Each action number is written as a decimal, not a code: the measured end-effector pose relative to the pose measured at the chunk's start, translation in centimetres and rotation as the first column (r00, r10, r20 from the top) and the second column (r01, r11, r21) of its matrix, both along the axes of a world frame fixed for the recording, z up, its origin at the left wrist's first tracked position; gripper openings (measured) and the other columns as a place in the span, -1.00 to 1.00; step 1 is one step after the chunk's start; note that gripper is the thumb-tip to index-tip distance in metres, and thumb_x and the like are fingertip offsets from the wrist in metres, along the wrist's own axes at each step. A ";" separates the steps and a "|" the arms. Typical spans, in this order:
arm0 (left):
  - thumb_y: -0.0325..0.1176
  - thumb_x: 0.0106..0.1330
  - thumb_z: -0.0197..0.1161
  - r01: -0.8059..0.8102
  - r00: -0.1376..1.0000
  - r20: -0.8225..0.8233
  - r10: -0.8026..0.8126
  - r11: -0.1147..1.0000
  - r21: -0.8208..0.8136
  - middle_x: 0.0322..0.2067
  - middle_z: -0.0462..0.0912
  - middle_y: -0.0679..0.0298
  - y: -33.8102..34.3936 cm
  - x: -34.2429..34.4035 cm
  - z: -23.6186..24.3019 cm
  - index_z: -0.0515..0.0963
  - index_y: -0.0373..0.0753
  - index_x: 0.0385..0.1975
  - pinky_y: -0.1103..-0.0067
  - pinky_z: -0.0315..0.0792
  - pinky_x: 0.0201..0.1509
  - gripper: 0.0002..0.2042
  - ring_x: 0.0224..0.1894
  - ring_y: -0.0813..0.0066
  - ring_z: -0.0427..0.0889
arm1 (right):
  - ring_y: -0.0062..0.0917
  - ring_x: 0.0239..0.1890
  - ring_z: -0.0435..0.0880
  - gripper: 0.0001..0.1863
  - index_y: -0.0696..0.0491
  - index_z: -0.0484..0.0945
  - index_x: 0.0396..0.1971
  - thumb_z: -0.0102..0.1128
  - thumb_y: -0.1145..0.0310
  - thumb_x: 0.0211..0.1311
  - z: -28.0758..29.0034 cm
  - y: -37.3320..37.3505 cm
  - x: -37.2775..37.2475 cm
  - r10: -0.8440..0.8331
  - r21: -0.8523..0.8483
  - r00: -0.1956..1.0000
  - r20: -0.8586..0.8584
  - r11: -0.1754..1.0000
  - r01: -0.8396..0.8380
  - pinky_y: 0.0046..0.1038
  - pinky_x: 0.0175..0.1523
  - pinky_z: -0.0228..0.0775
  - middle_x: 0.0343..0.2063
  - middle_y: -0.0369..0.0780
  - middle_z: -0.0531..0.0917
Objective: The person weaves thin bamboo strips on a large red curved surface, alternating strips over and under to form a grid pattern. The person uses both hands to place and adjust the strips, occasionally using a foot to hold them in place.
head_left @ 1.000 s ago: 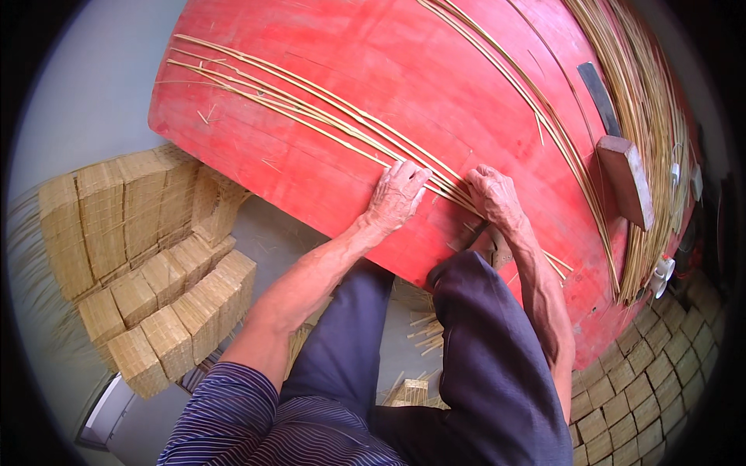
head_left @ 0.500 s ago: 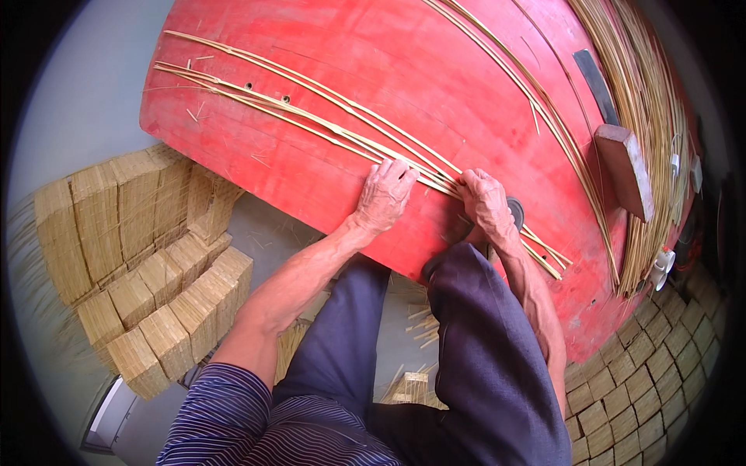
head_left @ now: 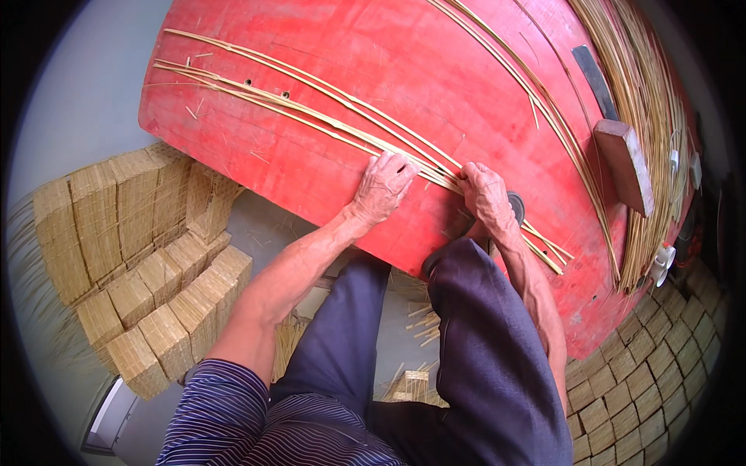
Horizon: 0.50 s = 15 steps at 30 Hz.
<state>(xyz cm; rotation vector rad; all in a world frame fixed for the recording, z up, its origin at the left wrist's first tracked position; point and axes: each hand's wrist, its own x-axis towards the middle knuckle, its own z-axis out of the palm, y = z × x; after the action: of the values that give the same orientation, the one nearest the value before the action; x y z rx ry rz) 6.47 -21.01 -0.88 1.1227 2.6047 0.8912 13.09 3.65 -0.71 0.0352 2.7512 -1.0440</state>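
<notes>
Several thin, pale bamboo strips [head_left: 334, 122] lie lengthwise across a red board [head_left: 326, 46], running from its far left to its near right. My left hand [head_left: 383, 189] is closed, its fingertips pinching strips at the near side of the bunch. A short way to the right, my right hand [head_left: 486, 198] is closed too, thumb and fingers pressed on the same bunch. Beyond it, the cut-looking strip ends [head_left: 550, 252] come out past a dark shoe [head_left: 515, 206], which is partly hidden by my right arm and raised knee. Exactly which strips each hand pinches cannot be made out.
A thick bundle of long strips [head_left: 649, 116] lies along the board's right side, with a brick [head_left: 624, 167] and a dark flat bar [head_left: 594, 81] beside it. Stacked woven straw-coloured blocks [head_left: 148, 295] stand at left; more blocks [head_left: 629, 396] fill the lower right.
Almost nothing differs. My left hand has shifted very slightly up along the strips; my right hand stays in nearly the same place on the bunch.
</notes>
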 end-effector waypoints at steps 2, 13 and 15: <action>-0.48 0.21 0.27 0.022 1.000 -0.001 -0.022 1.000 0.004 -0.23 0.49 0.25 0.1 -0.2 0.1 0.53 -0.17 -0.12 0.30 0.36 -0.11 -0.76 -0.13 0.21 0.50 | 0.00 -0.28 0.59 -0.79 0.14 0.41 -0.41 0.28 0.40 0.13 0.1 0.1 0.0 -0.002 0.002 0.999 0.032 1.000 0.002 -0.06 -0.21 0.43 -0.43 -0.02 0.56; -0.45 0.22 0.21 0.064 0.998 -0.021 -0.065 0.997 -0.046 -0.37 0.40 0.16 0.9 -1.2 0.0 0.43 -0.21 -0.38 0.25 0.33 -0.24 -0.91 -0.26 0.14 0.46 | 0.02 -0.31 0.59 -0.70 0.15 0.43 -0.46 0.41 0.38 -0.06 1.1 -0.1 -1.3 -0.007 0.005 0.984 0.180 1.000 0.006 -0.06 -0.25 0.40 -0.46 0.02 0.58; -0.46 0.23 0.18 0.054 0.999 -0.007 -0.054 0.996 -0.075 -0.37 0.40 0.17 1.0 -1.1 0.1 0.42 -0.21 -0.38 0.25 0.33 -0.24 -0.93 -0.26 0.13 0.46 | 0.03 -0.35 0.60 -0.70 0.16 0.44 -0.49 0.43 0.39 -0.10 1.3 -0.4 -1.7 -0.035 -0.004 0.979 0.203 0.999 0.037 -0.06 -0.27 0.40 -0.50 0.03 0.58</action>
<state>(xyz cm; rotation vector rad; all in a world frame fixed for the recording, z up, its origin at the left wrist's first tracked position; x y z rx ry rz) 5.32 -20.03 -0.75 1.1742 2.5786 0.7733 11.43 3.25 0.60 0.1812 2.5719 -0.9999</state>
